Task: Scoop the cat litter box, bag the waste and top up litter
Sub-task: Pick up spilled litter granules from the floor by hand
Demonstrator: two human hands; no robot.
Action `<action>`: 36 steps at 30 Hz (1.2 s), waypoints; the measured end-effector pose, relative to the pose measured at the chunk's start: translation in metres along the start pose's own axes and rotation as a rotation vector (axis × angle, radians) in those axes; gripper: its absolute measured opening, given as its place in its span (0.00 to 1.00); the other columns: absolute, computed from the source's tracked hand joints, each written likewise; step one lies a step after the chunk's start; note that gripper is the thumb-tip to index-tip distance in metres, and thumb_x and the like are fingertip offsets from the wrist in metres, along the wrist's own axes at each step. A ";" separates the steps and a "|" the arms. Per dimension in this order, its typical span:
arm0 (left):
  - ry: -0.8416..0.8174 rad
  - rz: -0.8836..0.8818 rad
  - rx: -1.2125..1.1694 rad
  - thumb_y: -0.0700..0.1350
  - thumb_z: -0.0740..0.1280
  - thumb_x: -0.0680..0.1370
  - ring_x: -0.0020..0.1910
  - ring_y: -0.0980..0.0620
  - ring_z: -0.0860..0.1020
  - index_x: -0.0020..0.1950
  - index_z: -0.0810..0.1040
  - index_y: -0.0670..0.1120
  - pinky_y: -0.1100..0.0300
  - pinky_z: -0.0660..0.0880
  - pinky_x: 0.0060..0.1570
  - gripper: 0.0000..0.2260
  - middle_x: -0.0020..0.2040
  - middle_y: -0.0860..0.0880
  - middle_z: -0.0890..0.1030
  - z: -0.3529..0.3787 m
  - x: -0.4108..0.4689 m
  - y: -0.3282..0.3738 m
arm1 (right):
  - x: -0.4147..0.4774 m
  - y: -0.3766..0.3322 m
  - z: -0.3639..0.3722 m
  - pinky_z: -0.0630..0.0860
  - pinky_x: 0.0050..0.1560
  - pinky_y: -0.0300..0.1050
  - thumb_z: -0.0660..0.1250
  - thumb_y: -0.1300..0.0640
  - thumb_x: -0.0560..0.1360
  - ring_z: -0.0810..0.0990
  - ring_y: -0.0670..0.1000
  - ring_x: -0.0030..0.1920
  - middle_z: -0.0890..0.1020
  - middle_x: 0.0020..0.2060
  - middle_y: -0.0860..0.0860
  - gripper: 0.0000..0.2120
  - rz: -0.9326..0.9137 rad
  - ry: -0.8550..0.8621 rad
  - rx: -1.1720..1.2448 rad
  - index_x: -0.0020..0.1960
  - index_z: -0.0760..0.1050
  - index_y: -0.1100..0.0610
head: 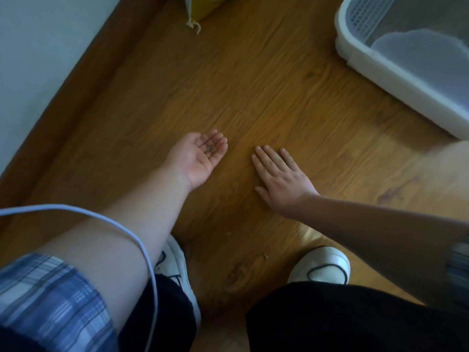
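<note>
Left hand (200,154) cupped palm-up; right hand (281,177) flat, palm-down, fingers spread.

Litter box (396,72) cut off by the top and right edges, yellow bag (200,7) cropped at the top — dark grains (210,147) in the cupped left hand (200,158) too small to identify

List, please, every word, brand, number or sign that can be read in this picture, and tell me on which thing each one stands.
There is no text that can be read.
Yellow bag at the top edge: only a corner shows, no print legible.
White plastic litter box: no label visible.
White shoes: no logo legible.
Blue checked sleeve: pattern only.
</note>
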State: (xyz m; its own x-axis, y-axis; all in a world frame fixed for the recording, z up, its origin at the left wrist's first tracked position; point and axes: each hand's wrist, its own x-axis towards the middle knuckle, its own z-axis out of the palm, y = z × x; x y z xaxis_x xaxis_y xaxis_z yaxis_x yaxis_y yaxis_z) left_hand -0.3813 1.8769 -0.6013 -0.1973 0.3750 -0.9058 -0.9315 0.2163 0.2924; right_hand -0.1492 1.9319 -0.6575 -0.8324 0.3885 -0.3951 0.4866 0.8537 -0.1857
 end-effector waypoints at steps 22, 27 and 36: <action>0.012 0.024 -0.018 0.43 0.57 0.84 0.56 0.43 0.82 0.60 0.78 0.35 0.50 0.80 0.58 0.14 0.54 0.39 0.82 -0.002 -0.007 0.006 | 0.030 0.010 -0.008 0.47 0.80 0.53 0.50 0.42 0.82 0.49 0.54 0.81 0.50 0.81 0.56 0.34 -0.183 0.018 -0.096 0.82 0.46 0.59; -0.018 0.013 -0.021 0.43 0.58 0.84 0.51 0.43 0.85 0.60 0.78 0.35 0.50 0.81 0.56 0.14 0.50 0.39 0.84 0.003 -0.004 -0.002 | 0.013 0.014 -0.008 0.49 0.80 0.53 0.53 0.47 0.83 0.53 0.55 0.80 0.56 0.80 0.56 0.31 -0.223 0.110 0.042 0.81 0.53 0.60; -0.039 -0.025 0.002 0.42 0.57 0.84 0.51 0.43 0.84 0.59 0.78 0.35 0.51 0.81 0.55 0.14 0.49 0.39 0.83 0.004 0.000 -0.016 | -0.018 0.039 0.011 0.70 0.66 0.55 0.64 0.59 0.79 0.74 0.56 0.68 0.77 0.68 0.54 0.20 -0.230 0.259 0.211 0.71 0.74 0.57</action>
State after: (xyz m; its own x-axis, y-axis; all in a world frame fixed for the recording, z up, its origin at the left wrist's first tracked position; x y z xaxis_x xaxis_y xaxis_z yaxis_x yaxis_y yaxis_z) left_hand -0.3655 1.8772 -0.6049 -0.1623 0.4039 -0.9003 -0.9352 0.2280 0.2709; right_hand -0.1119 1.9540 -0.6677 -0.9522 0.2930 -0.0865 0.3007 0.8492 -0.4341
